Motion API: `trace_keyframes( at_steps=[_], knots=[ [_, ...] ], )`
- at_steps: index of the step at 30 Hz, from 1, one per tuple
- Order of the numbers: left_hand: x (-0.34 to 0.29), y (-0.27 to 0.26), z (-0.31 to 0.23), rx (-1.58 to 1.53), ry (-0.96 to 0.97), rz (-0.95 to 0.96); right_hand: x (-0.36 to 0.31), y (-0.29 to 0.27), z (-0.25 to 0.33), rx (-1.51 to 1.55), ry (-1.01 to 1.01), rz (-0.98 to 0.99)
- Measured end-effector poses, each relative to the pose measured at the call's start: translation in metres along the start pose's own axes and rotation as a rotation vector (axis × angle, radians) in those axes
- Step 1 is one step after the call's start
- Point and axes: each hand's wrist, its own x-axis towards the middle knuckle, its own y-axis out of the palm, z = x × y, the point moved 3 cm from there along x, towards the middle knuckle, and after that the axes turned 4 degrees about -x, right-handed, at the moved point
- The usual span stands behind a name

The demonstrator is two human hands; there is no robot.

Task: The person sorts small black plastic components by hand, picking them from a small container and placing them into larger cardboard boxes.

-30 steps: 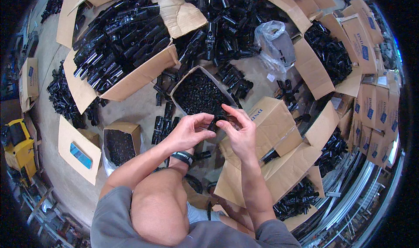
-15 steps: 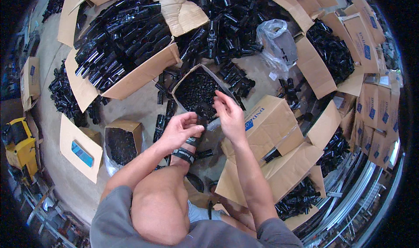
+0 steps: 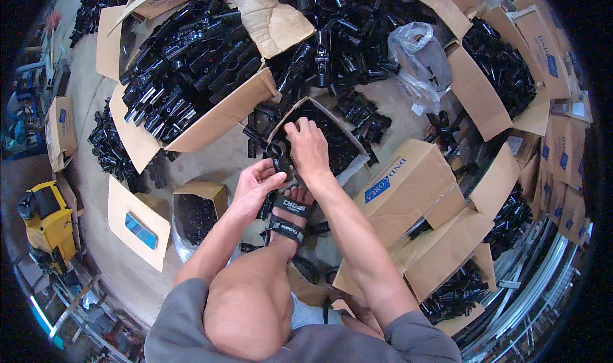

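My left hand [image 3: 257, 183] grips a glossy black tubular part [image 3: 278, 161] between thumb and fingers, its ring-shaped end pointing up and away from me. Close beside it, my right hand [image 3: 308, 149] hangs over the near left side of an open carton [image 3: 341, 130] of small black pieces. The right fingers are curled, and whatever they pinch is hidden or too small to name. My sandalled foot [image 3: 294, 206] rests on the floor just below both hands.
A large carton [image 3: 220, 117] heaped with black parts stands at the left, with a loose pile [image 3: 345, 40] beyond. A clear plastic bag [image 3: 418, 63] and a tilted carton [image 3: 408, 178] lie at the right. A phone [image 3: 141, 230] rests on a cardboard flap at the left.
My right hand has moved left, and its fingers have curled. The black part in my left hand now shows clearly. The whole view has shifted slightly.
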Motion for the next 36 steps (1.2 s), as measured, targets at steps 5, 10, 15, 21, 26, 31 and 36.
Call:
trace_keyframes(
  at_steps=[5, 10, 15, 21, 26, 31, 36],
  knots=[
    [0.0, 0.006, -0.005, -0.072, -0.016, 0.029, -0.01, -0.016, -0.009, 0.378, 0.104, -0.082],
    [0.001, 0.0, -0.003, -0.074, 0.006, 0.033, -0.039, -0.051, 0.003, 1.194, 0.569, -0.125],
    [-0.001, 0.012, -0.01, -0.07, 0.006, 0.03, -0.056, -0.074, 0.021, 1.079, 0.61, -0.143],
    [0.0, 0.021, -0.009, -0.005, 0.046, 0.005, -0.065, -0.067, 0.016, 0.852, 0.48, -0.284],
    [-0.001, 0.015, -0.011, 0.076, 0.061, 0.002, -0.067, -0.065, 0.013, 1.146, 0.67, -0.012],
    [-0.002, 0.017, -0.012, 0.183, 0.137, 0.003, -0.07, -0.057, 0.003, 1.193, 0.599, 0.066],
    [-0.004, 0.028, -0.022, 0.435, 0.21, -0.058, -0.077, -0.057, -0.001, 1.234, 0.666, 0.101]
  ],
)
